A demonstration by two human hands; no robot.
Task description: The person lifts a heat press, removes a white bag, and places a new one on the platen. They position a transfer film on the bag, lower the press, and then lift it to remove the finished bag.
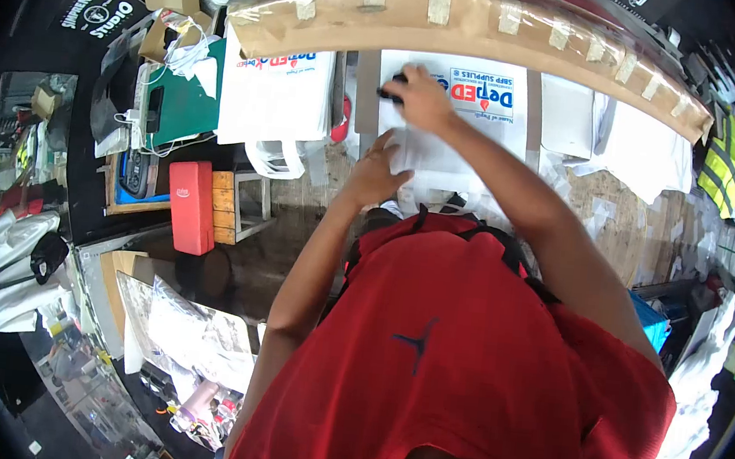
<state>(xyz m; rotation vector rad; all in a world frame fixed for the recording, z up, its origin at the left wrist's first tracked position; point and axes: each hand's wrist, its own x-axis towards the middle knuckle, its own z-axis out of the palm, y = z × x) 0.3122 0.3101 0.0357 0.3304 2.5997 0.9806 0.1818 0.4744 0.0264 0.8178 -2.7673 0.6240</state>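
Observation:
In front of me lies a white printed bag with blue and red "DepED" lettering that appears upside down. My right hand is over the print and closed on a small black object, whose kind I cannot make out. My left hand rests by the bag's near left edge, thumb and fingers apart, with nothing visible in it. Beneath the bag a greyish-brown board shows at the side. Another stack of printed white bags sits to the left.
A long taped cardboard piece spans the far side. More white bags lie to the right. On the left are a green board, white cables and a red box beside a wooden stool. A yellow safety vest hangs at far right.

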